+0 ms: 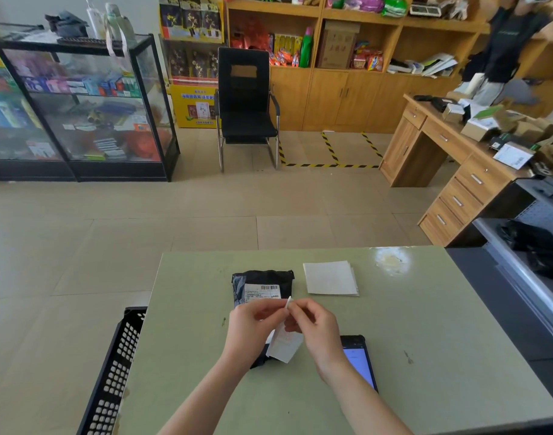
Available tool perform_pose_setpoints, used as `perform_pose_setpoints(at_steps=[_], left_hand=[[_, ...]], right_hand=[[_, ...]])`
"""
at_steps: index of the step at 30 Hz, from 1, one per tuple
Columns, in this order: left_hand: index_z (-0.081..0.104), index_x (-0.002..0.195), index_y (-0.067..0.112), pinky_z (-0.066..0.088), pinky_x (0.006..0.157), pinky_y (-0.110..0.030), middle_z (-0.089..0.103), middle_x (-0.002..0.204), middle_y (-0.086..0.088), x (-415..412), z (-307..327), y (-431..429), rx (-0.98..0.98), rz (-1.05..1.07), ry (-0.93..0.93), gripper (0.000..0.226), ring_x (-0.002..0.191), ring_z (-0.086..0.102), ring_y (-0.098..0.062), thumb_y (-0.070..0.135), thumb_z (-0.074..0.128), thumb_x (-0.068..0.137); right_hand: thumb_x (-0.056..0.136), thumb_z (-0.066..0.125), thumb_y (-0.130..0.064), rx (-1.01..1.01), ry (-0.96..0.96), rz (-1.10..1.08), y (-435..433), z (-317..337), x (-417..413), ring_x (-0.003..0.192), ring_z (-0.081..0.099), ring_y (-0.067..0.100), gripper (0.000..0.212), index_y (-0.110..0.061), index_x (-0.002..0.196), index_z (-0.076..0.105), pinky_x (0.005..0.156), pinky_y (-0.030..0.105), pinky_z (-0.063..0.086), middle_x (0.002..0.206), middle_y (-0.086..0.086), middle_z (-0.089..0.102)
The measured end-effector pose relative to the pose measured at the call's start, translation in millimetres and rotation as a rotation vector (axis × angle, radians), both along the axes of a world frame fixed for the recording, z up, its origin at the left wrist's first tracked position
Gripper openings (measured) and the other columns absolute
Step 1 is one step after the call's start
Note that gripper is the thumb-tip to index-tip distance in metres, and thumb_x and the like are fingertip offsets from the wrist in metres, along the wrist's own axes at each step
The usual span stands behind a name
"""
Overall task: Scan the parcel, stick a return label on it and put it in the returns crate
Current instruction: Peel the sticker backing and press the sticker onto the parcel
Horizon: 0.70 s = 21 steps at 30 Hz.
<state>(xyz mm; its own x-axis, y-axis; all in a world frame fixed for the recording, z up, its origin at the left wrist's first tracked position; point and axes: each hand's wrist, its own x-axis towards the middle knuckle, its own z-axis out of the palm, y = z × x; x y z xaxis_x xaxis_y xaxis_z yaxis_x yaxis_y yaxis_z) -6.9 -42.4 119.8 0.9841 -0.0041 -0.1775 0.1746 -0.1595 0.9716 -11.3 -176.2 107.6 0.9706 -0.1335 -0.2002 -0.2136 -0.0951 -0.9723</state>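
A black plastic parcel [262, 282] with a white barcode label lies on the pale green table [426, 340], partly hidden by my hands. Above it my left hand [253, 321] and my right hand [316, 324] pinch a white return label [284, 343] at its top edge, where a corner curls apart from the backing. The sheet hangs down between my wrists. A phone [360, 359] with a lit screen rests flat under my right wrist. The black perforated returns crate [118, 365] stands on the floor against the table's left edge.
A small stack of white label sheets [330, 277] lies to the right of the parcel. A worn patch [391, 260] marks the table's far right. A black chair [245, 105], glass display cases and a wooden desk [451, 158] stand farther back. A dark counter holds a black bag [532, 243].
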Motion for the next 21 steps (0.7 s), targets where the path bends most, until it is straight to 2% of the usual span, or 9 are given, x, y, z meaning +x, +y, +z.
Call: perform_pose_setpoints(at_steps=[5,13,17,21], left_hand=[[0.081,0.085,0.027,0.059,0.085,-0.042,0.079,0.081,0.007,0.0,-0.1,-1.5,-0.021,0.005,0.021,0.014,0.081,0.075,-0.011,0.015,0.075,0.081],[0.081,0.081,0.023,0.059,0.085,-0.042,0.079,0.077,0.003,-1.8,0.7,-2.5,-0.026,0.018,0.046,0.009,0.079,0.075,-0.014,0.016,0.076,0.08],[0.08,0.076,0.022,0.06,0.081,-0.037,0.078,0.073,0.003,-1.0,1.1,-0.9,-0.015,0.03,0.058,0.011,0.075,0.075,-0.012,0.012,0.077,0.078],[0.08,0.075,0.018,0.06,0.073,-0.026,0.078,0.073,0.002,0.0,2.1,-1.4,-0.032,0.052,0.073,0.009,0.074,0.074,-0.012,0.011,0.075,0.079]], right_hand=[[0.089,0.061,-0.015,0.001,-0.002,0.003,-1.3,-1.3,1.0,0.064,0.065,0.013,0.017,-0.017,0.074,0.069,0.071,0.031,0.056,0.066,-0.001,0.07],[0.09,0.06,-0.013,-0.074,-0.03,0.02,-1.3,-1.0,-1.7,0.058,0.059,0.009,0.018,-0.014,0.074,0.067,0.059,0.017,0.049,0.06,-0.003,0.065],[0.09,0.059,-0.013,-0.133,-0.054,0.054,-1.8,-1.5,-2.6,0.058,0.057,0.008,0.015,-0.014,0.077,0.068,0.058,0.017,0.048,0.06,-0.004,0.064],[0.091,0.058,-0.012,-0.13,-0.061,0.057,-0.6,-1.1,-3.0,0.057,0.056,0.008,0.014,-0.011,0.08,0.067,0.053,0.014,0.048,0.063,0.0,0.063]])
